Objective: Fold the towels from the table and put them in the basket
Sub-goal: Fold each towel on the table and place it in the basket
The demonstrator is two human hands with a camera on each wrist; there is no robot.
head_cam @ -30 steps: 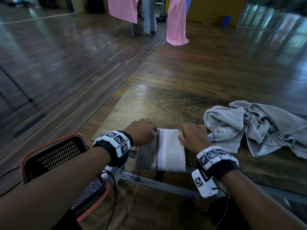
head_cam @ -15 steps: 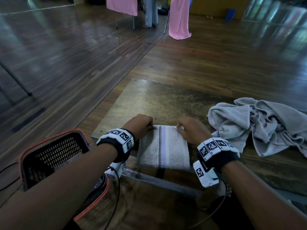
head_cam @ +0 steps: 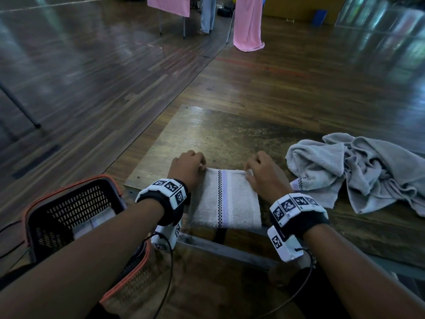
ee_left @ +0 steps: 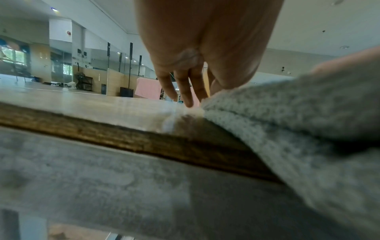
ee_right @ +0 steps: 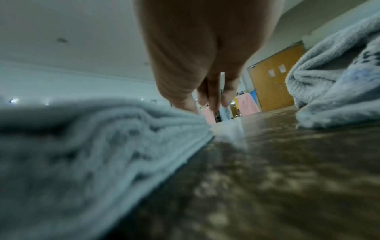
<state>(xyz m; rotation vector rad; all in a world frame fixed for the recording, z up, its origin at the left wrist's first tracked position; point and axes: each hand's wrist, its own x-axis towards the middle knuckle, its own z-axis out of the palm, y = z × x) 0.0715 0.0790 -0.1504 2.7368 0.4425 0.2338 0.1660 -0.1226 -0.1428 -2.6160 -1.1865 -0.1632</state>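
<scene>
A folded white towel [head_cam: 226,201] with a checkered and lilac stripe lies at the table's [head_cam: 207,134] near edge, its front hanging slightly over. My left hand [head_cam: 189,166] pinches its far left corner; in the left wrist view the thumb lies on the towel [ee_left: 287,113] and the fingers [ee_left: 188,99] reach the tabletop beside it. My right hand [head_cam: 262,172] pinches the far right corner, with a bit of cloth between its fingers [ee_right: 213,100]. The black basket [head_cam: 69,187] with an orange rim stands low at my left and holds pale folded cloth.
A crumpled heap of grey towels [head_cam: 358,169] lies on the table right of my right hand, close to it [ee_right: 339,81]. A metal frame rail [head_cam: 230,249] runs under the table's front edge. Pink cloths [head_cam: 247,21] hang far off across the wooden floor.
Both hands have stayed at the towel's far corners. The towel now lies flatter and squarer, with its stripe near the middle. The head view has tilted slightly.
</scene>
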